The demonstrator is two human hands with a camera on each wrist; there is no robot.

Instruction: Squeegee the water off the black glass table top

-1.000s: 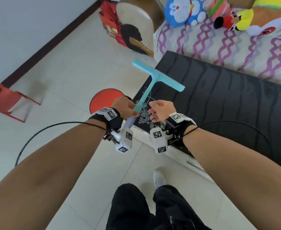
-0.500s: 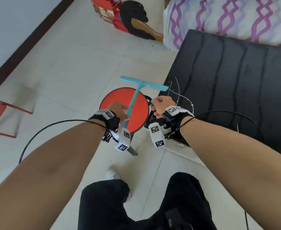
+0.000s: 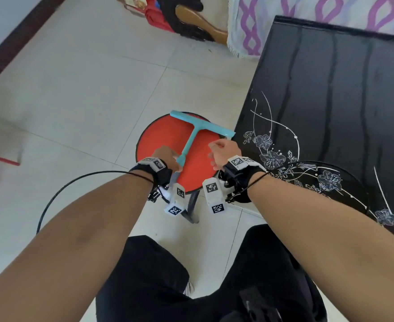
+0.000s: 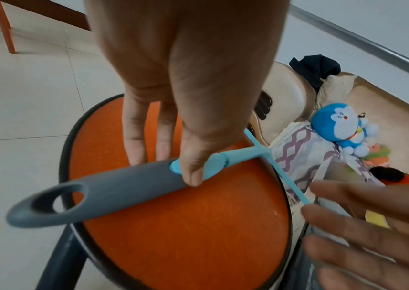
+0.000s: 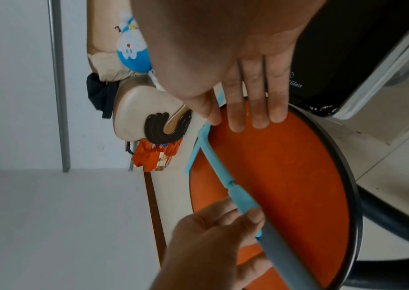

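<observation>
The left hand pinched the grey-and-blue handle of the squeegee, whose blade lay across the round red stool. The right hand hovered with fingers straight and empty, just beside the streaked black glass table top.
</observation>
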